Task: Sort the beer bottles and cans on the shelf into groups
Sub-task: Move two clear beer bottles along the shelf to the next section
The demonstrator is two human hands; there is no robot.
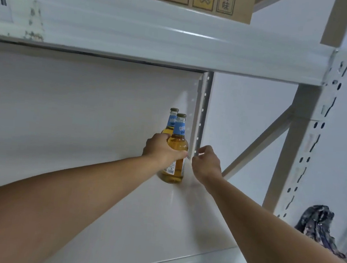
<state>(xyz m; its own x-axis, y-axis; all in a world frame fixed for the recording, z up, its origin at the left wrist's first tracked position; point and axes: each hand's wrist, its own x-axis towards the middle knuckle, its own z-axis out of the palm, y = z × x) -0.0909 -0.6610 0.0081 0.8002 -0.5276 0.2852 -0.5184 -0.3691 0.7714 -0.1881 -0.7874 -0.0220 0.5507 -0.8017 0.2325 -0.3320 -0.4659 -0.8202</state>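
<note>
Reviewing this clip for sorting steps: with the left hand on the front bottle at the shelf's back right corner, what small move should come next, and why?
Probably let go with the left hand. The front bottle it grips already stands upright on the shelf, right in front of the matching rear bottle, and the right hand holds nothing.

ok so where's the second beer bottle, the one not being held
In the head view it stands at the back right of the shelf, directly behind the front bottle that the left hand grips; only the rear bottle's neck and shoulder show.
</note>
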